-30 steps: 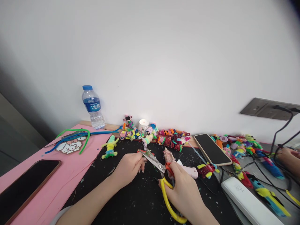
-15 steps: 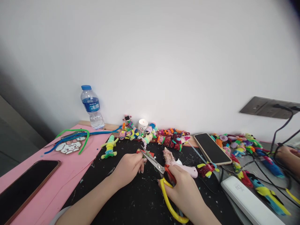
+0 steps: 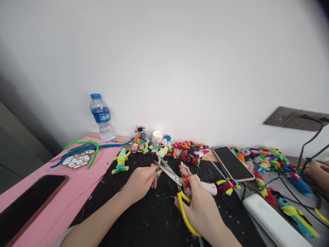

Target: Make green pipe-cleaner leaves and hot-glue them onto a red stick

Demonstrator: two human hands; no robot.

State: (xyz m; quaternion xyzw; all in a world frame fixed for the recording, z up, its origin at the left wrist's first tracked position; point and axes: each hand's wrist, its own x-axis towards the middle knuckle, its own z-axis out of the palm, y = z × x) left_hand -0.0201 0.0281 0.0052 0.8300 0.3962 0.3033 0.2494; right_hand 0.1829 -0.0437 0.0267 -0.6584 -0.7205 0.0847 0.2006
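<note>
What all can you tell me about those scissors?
The scissors have shiny metal blades, a round pivot, and yellow and orange-red handles that look like plastic. The right hand grips them over the black surface, blades seemingly parted, tips forward and left, close to the left hand. Whether the blades touch anything there is unclear.

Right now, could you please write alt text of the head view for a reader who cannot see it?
A person's right hand holds yellow-handled scissors up to a small piece held in the left hand, over a black surface. Colourful fuzzy figures lie along the wall behind; a water bottle stands at picture left.
</note>
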